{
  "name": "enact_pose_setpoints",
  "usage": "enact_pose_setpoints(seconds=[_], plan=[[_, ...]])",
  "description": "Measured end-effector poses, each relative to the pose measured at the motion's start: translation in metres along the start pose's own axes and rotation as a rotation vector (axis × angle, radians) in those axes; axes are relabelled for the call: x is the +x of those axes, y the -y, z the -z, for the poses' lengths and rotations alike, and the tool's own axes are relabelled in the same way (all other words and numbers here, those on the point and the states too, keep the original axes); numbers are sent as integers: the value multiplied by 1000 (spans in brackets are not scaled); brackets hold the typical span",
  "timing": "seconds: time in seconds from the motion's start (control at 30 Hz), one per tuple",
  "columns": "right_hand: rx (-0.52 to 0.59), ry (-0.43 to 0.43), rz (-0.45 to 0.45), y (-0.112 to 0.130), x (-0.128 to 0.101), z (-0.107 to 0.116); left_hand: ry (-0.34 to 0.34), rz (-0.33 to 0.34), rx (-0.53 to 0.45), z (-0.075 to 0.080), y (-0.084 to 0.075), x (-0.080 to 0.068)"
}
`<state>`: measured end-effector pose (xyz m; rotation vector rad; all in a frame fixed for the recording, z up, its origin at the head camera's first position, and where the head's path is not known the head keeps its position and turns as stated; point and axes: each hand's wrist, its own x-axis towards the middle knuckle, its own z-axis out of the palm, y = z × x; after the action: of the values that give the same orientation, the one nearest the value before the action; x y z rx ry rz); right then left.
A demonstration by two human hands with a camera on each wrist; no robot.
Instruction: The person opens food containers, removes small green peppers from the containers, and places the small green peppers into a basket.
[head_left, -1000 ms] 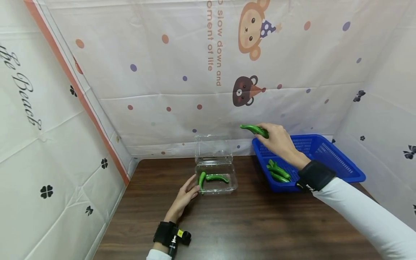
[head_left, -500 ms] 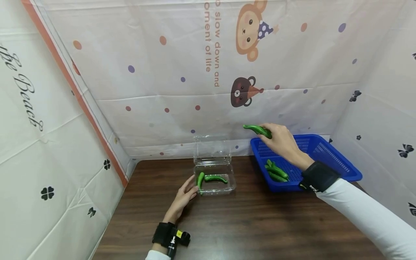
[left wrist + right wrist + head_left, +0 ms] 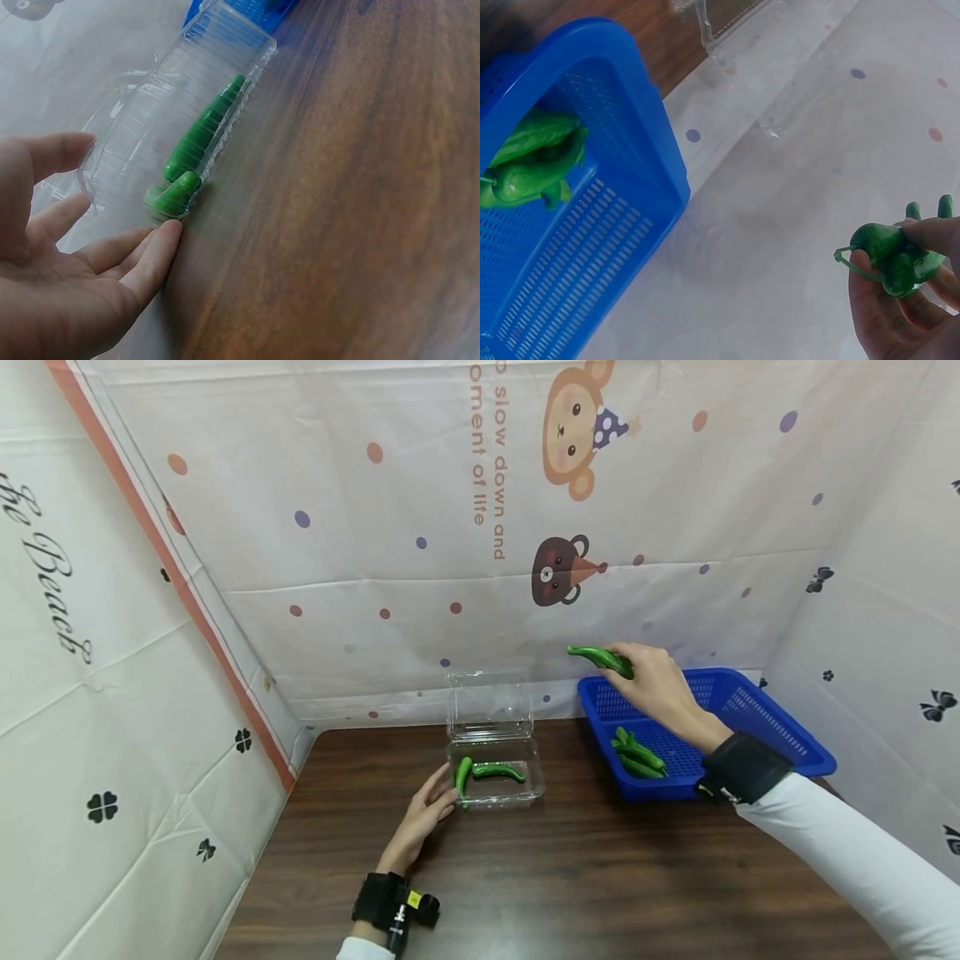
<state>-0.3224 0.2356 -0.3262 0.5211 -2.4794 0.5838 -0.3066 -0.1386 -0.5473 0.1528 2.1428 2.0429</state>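
While airborne, pepper point(image 3: 600, 659) in right hand point(image 3: 656, 685).

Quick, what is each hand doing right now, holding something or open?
Left hand: open, straight fingers touching the clear plastic box.
Right hand: closed around a green pepper, held above the blue basket.

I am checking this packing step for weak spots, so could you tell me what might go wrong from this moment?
The right hand holds a green chili pepper by one end, high above the blue basket; a loose pinch might drop it onto the table. The clear plastic clamshell box looks light, and the left hand only touches its side with straight fingers, so it could slide. Its upright lid might get bumped shut.
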Motion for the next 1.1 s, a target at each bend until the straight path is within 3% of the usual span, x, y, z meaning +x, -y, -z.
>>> enact_pose_setpoints(seconds=[0.47, 1.1], plan=[[3, -35, 4, -12, -11, 9, 23, 2, 6, -1, 1, -1], [-8, -11, -41, -32, -19, 16, 22, 13, 10, 0, 0, -3]])
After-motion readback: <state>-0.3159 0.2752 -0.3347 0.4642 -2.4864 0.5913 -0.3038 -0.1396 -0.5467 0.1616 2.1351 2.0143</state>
